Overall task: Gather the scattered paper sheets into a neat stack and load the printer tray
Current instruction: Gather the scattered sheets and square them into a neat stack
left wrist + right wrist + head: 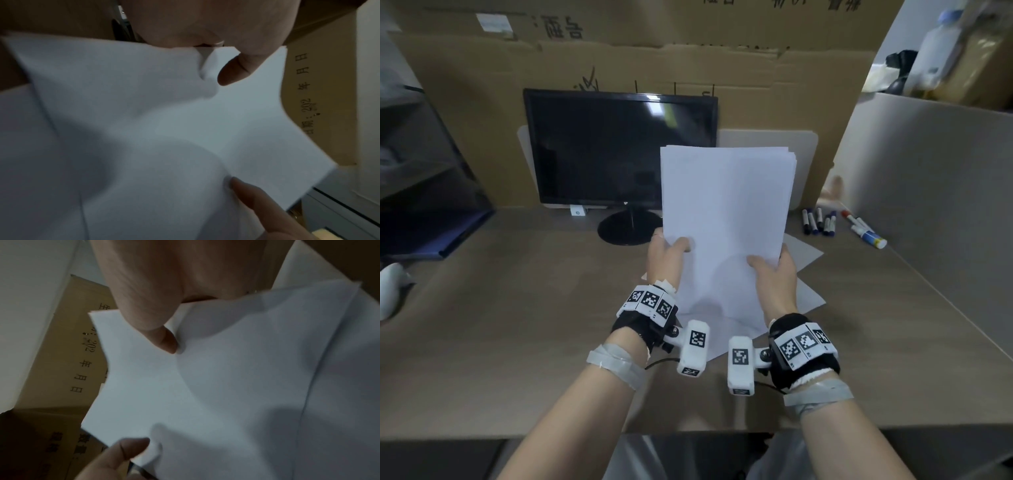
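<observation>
I hold a stack of white paper sheets (726,209) upright above the desk, its top edges slightly uneven. My left hand (666,251) pinches the stack's left edge, thumb on the front face. My right hand (774,270) pinches the right edge the same way. In the left wrist view the left thumb (236,71) presses the paper stack (154,129); in the right wrist view the right thumb (162,337) presses the sheets (226,386). More loose sheets (804,253) lie flat on the desk under the stack. No printer tray is in view.
A black monitor (616,147) stands at the back of the desk (517,308), close behind the stack. Several markers (822,221) lie at the back right. Cardboard walls (756,85) enclose the desk; a grey partition (928,178) stands at the right, dark shelves (424,192) at the left.
</observation>
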`<state>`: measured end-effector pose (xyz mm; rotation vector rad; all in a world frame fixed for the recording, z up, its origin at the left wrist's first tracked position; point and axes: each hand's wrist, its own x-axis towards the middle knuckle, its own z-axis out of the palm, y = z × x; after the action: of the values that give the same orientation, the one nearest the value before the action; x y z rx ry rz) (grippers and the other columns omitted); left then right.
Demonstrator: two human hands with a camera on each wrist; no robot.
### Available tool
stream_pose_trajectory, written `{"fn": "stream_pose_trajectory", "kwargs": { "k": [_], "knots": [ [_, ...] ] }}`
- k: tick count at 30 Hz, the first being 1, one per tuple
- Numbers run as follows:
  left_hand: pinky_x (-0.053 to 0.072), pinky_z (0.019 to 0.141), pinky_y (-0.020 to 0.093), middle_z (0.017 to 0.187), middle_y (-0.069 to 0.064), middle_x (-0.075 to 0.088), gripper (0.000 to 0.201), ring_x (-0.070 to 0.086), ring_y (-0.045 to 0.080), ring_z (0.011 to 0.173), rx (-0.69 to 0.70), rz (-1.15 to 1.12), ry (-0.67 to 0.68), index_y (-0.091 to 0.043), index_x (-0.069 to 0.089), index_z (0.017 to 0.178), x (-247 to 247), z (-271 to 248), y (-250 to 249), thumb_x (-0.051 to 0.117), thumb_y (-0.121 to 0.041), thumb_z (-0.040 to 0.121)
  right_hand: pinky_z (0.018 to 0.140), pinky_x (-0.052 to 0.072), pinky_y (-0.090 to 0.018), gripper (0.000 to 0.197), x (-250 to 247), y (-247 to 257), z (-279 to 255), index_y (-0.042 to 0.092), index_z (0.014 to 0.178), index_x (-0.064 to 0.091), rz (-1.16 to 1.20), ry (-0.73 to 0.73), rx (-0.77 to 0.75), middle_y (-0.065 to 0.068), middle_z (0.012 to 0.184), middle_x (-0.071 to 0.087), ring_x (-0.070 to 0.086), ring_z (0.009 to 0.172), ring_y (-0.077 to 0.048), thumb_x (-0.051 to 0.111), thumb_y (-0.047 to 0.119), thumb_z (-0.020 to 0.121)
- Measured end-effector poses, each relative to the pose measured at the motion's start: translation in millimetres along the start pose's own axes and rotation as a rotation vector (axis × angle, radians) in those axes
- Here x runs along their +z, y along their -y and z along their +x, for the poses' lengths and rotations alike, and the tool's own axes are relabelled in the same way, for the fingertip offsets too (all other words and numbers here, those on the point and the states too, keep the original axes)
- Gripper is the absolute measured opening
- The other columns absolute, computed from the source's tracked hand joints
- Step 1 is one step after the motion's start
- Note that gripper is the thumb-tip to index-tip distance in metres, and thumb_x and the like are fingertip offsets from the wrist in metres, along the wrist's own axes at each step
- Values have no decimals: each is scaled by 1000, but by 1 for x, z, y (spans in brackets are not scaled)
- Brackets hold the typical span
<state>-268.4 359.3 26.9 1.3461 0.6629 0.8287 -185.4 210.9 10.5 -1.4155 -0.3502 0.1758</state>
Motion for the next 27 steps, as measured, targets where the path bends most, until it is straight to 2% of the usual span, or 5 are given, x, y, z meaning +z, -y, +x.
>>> {"fn": "stream_pose_trajectory", "kwargs": {
  "k": [7,12,15,22,27],
  "knots": [
    [39,76,31,82,1,50,34,50,24,85,-279,220,13,-3,48,113,-7,2,28,60,-10,82,81,59,-35,17,-8,-21,-4,9,103,70,-32,83,222,-7,98,76,72,89,-24,73,16,87],
    [40,72,29,78,-3,48,6,49,22,76,-240,335,34,-10,55,74,-5,8,23,55,-6,78,81,57,-35,10,-16,-19,8,17,90,65,-36,-124,175,-2,96,74,71,87,-22,70,25,89],
    [41,73,32,83,21,56,7,46,26,72,-328,589,125,-15,44,56,-3,20,40,48,-20,56,79,53,-32,16,-36,-17,13,10,100,65,-26,-241,193,-7,101,72,68,88,-23,69,20,89],
    [41,104,41,134,23,56,49,52,38,126,-325,833,218,2,59,127,6,21,59,43,-30,93,85,54,-44,24,-68,-36,-3,-7,111,60,-78,-322,313,-15,101,68,66,90,-32,60,9,92],
    [44,93,30,122,26,59,47,58,34,105,-383,623,227,3,57,122,9,7,50,38,-32,97,76,46,-33,14,-74,-40,-16,-2,102,60,-185,-287,365,-11,91,64,60,85,-28,59,8,92]
  ]
}}
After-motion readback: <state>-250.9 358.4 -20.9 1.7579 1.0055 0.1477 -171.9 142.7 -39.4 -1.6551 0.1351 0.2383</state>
